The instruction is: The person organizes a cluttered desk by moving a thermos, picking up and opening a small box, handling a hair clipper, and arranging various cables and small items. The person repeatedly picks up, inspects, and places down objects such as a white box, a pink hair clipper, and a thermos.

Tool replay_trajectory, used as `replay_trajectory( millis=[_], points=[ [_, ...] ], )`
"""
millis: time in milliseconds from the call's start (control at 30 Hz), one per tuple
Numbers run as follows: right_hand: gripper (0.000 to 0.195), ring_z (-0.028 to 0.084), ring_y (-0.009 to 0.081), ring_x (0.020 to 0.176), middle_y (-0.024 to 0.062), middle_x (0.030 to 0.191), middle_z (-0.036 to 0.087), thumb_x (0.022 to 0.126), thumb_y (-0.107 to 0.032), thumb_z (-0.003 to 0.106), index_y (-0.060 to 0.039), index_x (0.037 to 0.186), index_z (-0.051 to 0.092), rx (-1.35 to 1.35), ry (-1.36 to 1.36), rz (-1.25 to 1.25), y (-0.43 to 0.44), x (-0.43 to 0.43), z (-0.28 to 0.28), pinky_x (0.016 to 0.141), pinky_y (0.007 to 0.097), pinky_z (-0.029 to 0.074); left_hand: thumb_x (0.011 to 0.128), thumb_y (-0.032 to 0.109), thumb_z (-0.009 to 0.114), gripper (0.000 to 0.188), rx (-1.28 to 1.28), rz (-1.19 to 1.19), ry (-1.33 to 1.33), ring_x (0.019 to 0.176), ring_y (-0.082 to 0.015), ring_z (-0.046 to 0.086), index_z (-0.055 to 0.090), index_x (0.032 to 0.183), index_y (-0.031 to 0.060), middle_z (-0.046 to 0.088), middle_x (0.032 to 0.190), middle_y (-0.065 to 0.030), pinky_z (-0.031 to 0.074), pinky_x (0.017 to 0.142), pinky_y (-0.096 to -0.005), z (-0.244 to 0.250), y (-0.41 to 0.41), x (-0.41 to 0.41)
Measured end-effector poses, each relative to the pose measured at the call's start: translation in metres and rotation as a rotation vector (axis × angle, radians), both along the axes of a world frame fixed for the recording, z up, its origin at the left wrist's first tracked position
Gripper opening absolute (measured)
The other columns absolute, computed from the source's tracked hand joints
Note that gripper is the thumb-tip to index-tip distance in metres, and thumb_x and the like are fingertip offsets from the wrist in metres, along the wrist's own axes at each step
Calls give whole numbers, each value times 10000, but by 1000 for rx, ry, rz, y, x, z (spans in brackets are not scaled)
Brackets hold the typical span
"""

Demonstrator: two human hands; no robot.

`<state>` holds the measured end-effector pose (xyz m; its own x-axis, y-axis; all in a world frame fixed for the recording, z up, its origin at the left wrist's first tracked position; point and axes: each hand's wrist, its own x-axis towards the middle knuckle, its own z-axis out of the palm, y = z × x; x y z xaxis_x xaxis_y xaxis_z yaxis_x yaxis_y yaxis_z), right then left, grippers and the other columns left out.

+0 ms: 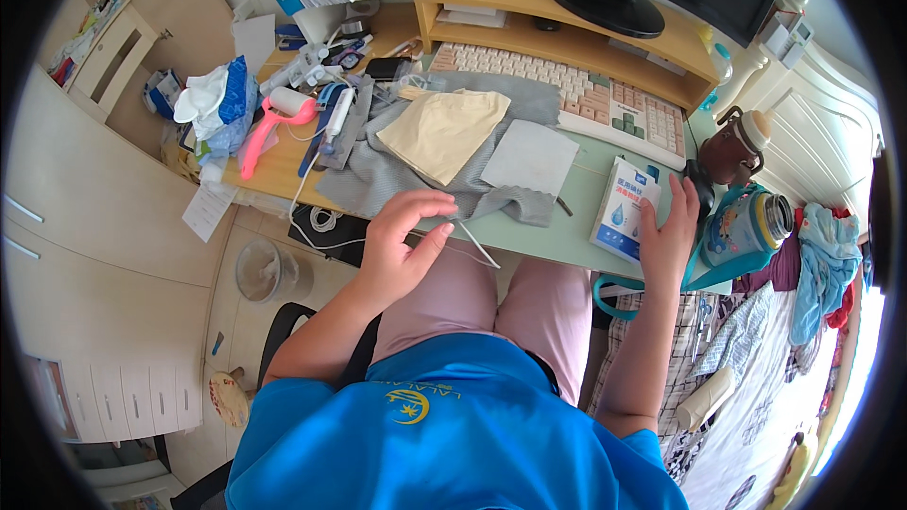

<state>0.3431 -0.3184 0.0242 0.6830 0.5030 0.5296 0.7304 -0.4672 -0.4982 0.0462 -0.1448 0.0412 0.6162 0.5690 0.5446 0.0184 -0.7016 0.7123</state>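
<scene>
My left hand (pixel 411 244) hovers over the desk's front edge, thumb and fingers curved apart with nothing visible between them. Just beyond its fingertips is a thin white stick or cable piece (pixel 480 246). My right hand (pixel 666 234) is at the right side of a white and blue printed box (pixel 623 209). Its thumb overlaps the box's face, while the fingers stretch past it towards a black mouse (pixel 698 184). Between the hands, a grey textured cloth (pixel 368 180) lies spread out. On it are a folded cream cloth (pixel 446 131) and a pale grey square cloth (pixel 531 159).
A keyboard (pixel 595 95) sits behind the cloths, below a monitor (pixel 616 0) on a wooden riser. A pink lint roller (pixel 258 134) and wipes pack (pixel 234 95) crowd the left. An open blue flask (pixel 740 227) and brown bottle (pixel 733 142) stand right. A white cable (pixel 319 244) hangs down.
</scene>
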Motion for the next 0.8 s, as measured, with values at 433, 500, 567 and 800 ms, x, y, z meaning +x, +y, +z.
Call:
replay_trajectory(
  millis=[433,500,567,800],
  points=[
    [231,513,329,1244,84,1187,639,809,-96,690,-79,1040,689,-137,-170,554,65,-101,-7,1090,547,348,821,7,701,144,1,-58,6,975,-285,642,691,962,34,681,1061,-116,510,843,-358,-7,-4,-5],
    [180,537,317,1219,69,1161,652,812,-84,684,-81,992,687,-149,-115,538,70,-99,-13,1085,546,352,815,2,701,146,-4,-47,1,968,-285,645,689,958,32,680,1060,-118,513,830,-357,-8,-1,-10],
    [149,558,312,1195,62,1134,663,814,-74,679,-79,964,680,-120,-112,521,71,-98,-16,1080,546,356,810,-3,701,151,-20,-45,-10,961,-285,647,687,957,30,679,1059,-117,517,817,-356,-10,2,-12],
    [168,572,330,1185,66,1118,687,828,-32,654,-60,989,687,-118,-137,488,73,-100,-17,1077,555,360,794,-14,707,167,-18,-16,-81,942,-280,645,690,950,45,676,1066,-103,519,794,-354,-15,15,-19]
  ],
)
